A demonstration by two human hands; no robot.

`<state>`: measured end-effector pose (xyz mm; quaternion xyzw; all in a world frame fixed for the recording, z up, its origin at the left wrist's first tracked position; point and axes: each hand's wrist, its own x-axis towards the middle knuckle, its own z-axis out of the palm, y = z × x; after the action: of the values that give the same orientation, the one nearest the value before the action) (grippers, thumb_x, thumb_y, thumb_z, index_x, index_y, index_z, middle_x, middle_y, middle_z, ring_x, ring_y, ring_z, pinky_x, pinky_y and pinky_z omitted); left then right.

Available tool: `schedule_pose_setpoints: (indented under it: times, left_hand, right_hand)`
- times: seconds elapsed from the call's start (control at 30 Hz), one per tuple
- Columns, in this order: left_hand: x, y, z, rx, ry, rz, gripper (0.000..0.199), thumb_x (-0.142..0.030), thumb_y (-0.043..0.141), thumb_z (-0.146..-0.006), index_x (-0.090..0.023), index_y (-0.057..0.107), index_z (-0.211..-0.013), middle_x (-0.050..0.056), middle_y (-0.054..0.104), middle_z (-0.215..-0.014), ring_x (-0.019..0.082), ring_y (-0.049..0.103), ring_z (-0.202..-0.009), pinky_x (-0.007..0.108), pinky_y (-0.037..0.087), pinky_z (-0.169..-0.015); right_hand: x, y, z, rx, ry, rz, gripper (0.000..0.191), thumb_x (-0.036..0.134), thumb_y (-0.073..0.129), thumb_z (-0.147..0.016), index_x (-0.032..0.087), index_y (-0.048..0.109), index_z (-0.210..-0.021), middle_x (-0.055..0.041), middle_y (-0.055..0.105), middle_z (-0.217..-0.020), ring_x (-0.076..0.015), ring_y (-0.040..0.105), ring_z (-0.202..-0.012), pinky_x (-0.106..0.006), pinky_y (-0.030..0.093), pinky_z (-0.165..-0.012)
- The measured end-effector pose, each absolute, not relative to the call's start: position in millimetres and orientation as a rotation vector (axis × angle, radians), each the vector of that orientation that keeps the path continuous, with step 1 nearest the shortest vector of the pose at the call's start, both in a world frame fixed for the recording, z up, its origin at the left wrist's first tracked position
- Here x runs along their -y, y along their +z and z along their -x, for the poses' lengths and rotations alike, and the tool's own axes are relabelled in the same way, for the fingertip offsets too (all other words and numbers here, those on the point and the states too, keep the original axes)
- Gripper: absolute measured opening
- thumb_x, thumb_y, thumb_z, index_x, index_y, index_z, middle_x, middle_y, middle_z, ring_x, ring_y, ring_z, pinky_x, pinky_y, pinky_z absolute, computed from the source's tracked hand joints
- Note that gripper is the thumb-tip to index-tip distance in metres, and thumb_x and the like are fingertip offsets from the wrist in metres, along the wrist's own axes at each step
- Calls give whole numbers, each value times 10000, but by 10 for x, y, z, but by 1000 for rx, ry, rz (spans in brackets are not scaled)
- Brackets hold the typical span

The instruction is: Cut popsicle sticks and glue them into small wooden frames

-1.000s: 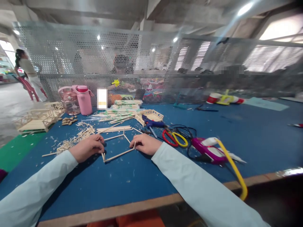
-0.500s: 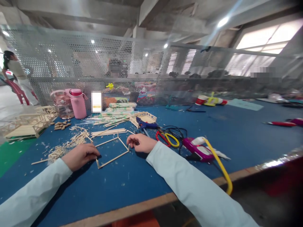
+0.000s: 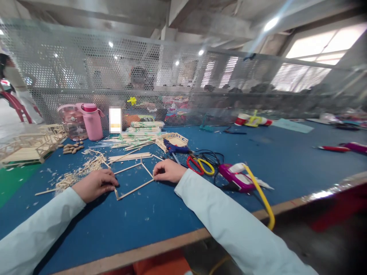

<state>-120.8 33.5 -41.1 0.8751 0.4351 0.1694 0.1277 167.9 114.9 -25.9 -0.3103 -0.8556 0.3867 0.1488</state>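
Note:
A frame of thin wooden sticks [image 3: 136,190] lies on the blue tabletop [image 3: 160,214], with short stick pieces standing at its corners. My left hand [image 3: 96,185] is closed on the left side of this frame, its fingers hiding part of the stick there. At the right corner, my right hand [image 3: 168,170] pinches the short upright piece, which its fingertips mostly cover. Just behind the frame lie loose wooden sticks [image 3: 130,157]. A heap of broken stick bits [image 3: 83,170] is beyond my left hand.
A blue glue gun [image 3: 176,148], scissors with red and yellow handles [image 3: 206,167] and a purple tool [image 3: 237,177] lie right of my right hand. A pink bottle [image 3: 93,124] and peanuts [image 3: 71,148] stand back left, near finished stick models [image 3: 28,149]. A perforated screen [image 3: 109,76] borders the table.
My right hand has closed in on the frame's right corner, covering the small upright that showed there before. The left hand keeps its place on the frame. The whole view has shifted slightly.

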Motion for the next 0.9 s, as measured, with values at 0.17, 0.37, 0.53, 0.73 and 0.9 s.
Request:
schedule_pose_setpoints:
  times: [0.17, 0.37, 0.53, 0.73, 0.9]
  left_hand:
    - [-323, -394, 1203, -1227, 469, -2588, 232, -274, 468, -833, -198, 685, -868, 54, 633, -826, 125, 595, -750, 205, 454, -686]
    - [-318, -384, 1196, -1200, 402, -2658, 273, -243, 432, -848, -215, 701, -810, 53, 629, -881, 119, 602, -790, 193, 444, -706]
    - [-350, -369, 1227, -1249, 392, -2713, 317, -245, 394, -856, -208, 699, -779, 56, 641, -885, 120, 610, -779, 190, 454, -694]
    - [-184, -192, 1234, -1817, 985, -2799, 272, -225, 413, -844, -236, 654, -968, 43, 658, -931, 148, 620, -781, 240, 485, -682]
    - [193, 10, 778, -1593, 1848, -2865, 303, -102, 569, -751, -219, 591, -1030, 35, 637, -920, 125, 601, -795, 217, 475, -730]
  right_hand:
    - [-1148, -299, -1668, 2417, 1149, 871, 263, 91, 524, -573, 109, 617, -818, 44, 504, -581, -69, 440, -519, -189, 360, -515]
    - [-1188, -306, -1667, 2381, 1029, 824, 446, -1, 405, -582, 90, 590, -977, 43, 473, -612, -71, 446, -553, -195, 375, -560]
    - [-1200, -313, -1659, 2535, 806, 749, 323, 3, 473, -645, 117, 684, -861, -6, 541, -695, -97, 489, -636, -225, 396, -648]
    - [-1197, -335, -1598, 2751, 548, 679, 213, 127, 617, -711, 140, 706, -904, -26, 573, -721, -107, 531, -659, -206, 407, -637]
    - [-1184, -331, -1567, 2768, 505, 671, 168, 89, 633, -700, 170, 721, -818, -23, 607, -724, -106, 544, -676, -198, 393, -646]
